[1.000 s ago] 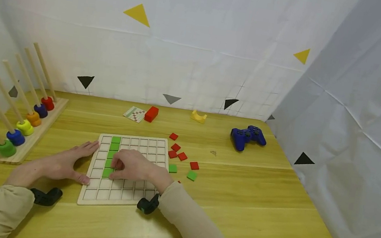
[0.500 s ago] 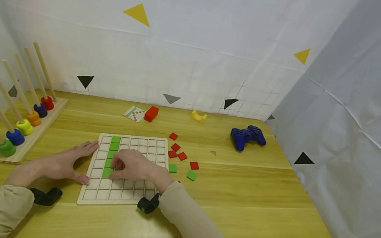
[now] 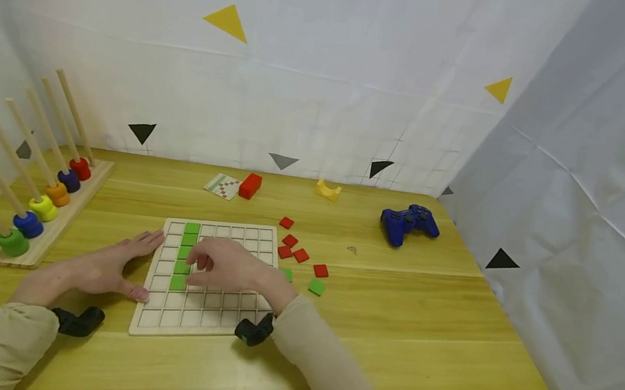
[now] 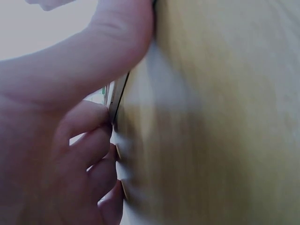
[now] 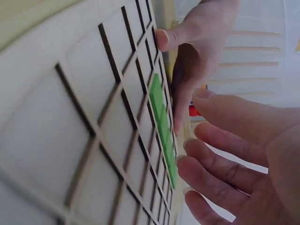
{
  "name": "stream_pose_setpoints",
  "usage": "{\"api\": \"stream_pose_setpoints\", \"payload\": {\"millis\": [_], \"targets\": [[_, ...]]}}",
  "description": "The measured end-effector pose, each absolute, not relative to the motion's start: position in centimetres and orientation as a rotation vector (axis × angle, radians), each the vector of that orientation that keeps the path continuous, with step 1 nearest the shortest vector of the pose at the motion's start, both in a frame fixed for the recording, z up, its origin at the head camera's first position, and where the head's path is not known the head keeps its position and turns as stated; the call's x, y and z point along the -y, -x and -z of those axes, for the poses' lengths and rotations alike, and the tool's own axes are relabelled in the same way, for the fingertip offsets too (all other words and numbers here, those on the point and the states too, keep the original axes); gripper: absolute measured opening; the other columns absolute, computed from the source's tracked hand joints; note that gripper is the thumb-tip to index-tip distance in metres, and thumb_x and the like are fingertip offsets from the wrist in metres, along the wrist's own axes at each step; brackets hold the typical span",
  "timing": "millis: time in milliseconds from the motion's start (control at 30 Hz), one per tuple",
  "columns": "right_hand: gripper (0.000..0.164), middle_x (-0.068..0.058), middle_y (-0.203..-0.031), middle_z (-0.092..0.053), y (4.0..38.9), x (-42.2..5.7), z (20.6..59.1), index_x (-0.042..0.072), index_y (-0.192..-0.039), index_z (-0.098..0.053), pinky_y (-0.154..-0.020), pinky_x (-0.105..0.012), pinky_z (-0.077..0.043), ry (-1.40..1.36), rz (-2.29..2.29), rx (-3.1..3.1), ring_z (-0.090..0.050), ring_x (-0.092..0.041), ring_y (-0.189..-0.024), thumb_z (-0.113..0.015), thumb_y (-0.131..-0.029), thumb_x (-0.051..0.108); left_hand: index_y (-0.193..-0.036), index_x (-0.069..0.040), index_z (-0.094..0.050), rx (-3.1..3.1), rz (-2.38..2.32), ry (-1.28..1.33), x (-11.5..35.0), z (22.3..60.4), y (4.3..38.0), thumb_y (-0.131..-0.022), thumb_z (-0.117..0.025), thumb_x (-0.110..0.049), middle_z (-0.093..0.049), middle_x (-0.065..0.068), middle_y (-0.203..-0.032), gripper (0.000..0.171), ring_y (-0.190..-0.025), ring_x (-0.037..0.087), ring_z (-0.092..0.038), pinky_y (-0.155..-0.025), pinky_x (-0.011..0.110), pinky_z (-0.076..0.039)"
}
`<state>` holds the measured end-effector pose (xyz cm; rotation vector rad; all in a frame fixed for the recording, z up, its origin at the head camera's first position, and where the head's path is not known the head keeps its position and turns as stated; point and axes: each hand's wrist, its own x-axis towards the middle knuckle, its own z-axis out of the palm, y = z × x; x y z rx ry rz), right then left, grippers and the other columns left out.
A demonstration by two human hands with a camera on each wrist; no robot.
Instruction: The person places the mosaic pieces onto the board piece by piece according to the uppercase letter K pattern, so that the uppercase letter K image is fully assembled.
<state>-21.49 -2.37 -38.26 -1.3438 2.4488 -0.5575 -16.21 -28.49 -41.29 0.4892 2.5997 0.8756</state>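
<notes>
A wooden grid board (image 3: 199, 320) lies on the table, with a column of green square tiles (image 3: 189, 239) in its second row of cells from the left. My right hand (image 3: 230, 267) hovers just over the board beside that column. In the right wrist view its fingers (image 5: 213, 180) are loosely bent and apart, with nothing between them, and the green tiles (image 5: 161, 126) sit in their cells beyond. My left hand (image 3: 101, 268) rests along the board's left edge, thumb and fingertips touching it.
Right of the board lie several red tiles (image 3: 300, 255) and a green tile (image 3: 317, 287); another is partly behind my right wrist. Farther back are a pattern card (image 3: 222, 186), red block (image 3: 250, 186), yellow arch (image 3: 328, 190) and blue game controller (image 3: 410, 225). A peg stand (image 3: 67, 210) with coloured rings stands left.
My right hand has come up off the green tiles and shifted a little to the right, its fingers loosening. The left hand keeps its place on the board's edge.
</notes>
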Motion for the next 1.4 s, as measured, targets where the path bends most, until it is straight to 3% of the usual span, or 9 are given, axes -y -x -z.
{"api": "stream_pose_setpoints", "payload": {"millis": [500, 867, 1400], "targets": [[0.035, 0.002, -0.103, -0.063, 23.4, -5.1, 37.4, 0.009, -0.12, -0.067, -0.082, -0.022, -0.049, 1.208, 0.641, -2.463, -0.056, -0.01, -0.094, -0.071, -0.094, 0.032, -0.158, 0.001, -0.017, -2.617, -0.867, -0.482, 28.3, 41.3, 16.3, -0.076, -0.082, -0.048, -0.007, 0.032, -0.163, 0.116, -0.146, 0.058, -0.004, -0.112, 0.075, -0.006], [0.031, -0.006, -0.107, -0.067, 24.6, -10.3, 37.8, 0.005, -0.115, -0.069, -0.087, -0.031, -0.051, 1.142, 0.668, -2.499, -0.059, -0.019, -0.096, -0.074, -0.092, 0.024, -0.158, 0.001, -0.017, -2.618, -0.858, -0.481, 28.3, 41.4, 16.3, -0.076, -0.082, -0.048, -0.007, 0.033, -0.162, 0.116, -0.146, 0.058, -0.005, -0.112, 0.074, -0.006], [0.033, -0.004, -0.108, -0.066, 25.2, -12.2, 39.0, 0.008, -0.113, -0.072, -0.085, -0.028, -0.051, 1.059, 0.616, -2.524, -0.061, -0.019, -0.097, -0.082, -0.085, 0.022, -0.157, 0.003, -0.018, -2.626, -0.864, -0.495, 28.4, 41.5, 16.1, -0.076, -0.082, -0.048, -0.008, 0.031, -0.163, 0.115, -0.147, 0.057, -0.004, -0.113, 0.074, -0.006]]}}
